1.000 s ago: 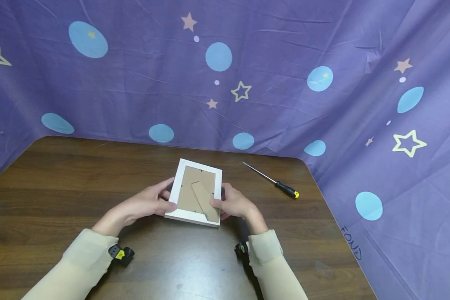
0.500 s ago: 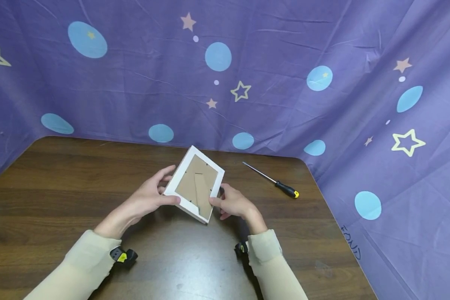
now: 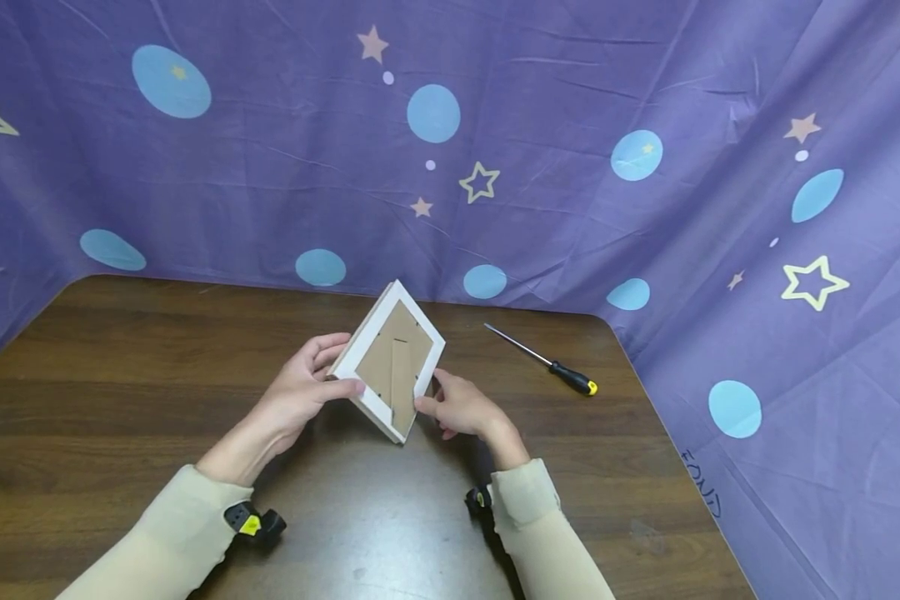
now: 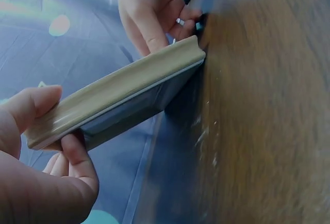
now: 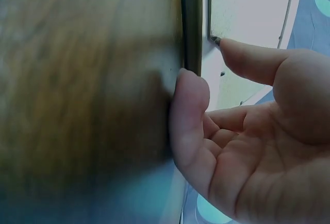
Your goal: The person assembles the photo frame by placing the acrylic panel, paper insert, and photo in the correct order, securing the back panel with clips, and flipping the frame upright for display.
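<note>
A picture frame (image 3: 381,367) stands tilted on one corner in the head view, its back turned toward me. It has a white border, a brown backing board and a stand leg (image 3: 401,375) lying flat against that board. My left hand (image 3: 296,392) grips the frame's left corner, thumb on the back and fingers curled round to the front. At the lower right edge, my right hand (image 3: 467,410) pinches the frame between thumb and index finger. The left wrist view shows the frame's pale side edge (image 4: 118,82) and part of its glazed front (image 4: 126,110).
To the right of the frame, a screwdriver (image 3: 572,379) with a black and yellow handle lies on the brown wooden table (image 3: 157,358). A purple curtain (image 3: 540,100) with stars and blue dots rises behind the table and along its sides.
The frame has turned from nearly square-on to a diamond tilt, and its top corner has risen. My left hand moved slightly up with it; my right hand stayed almost in place.
</note>
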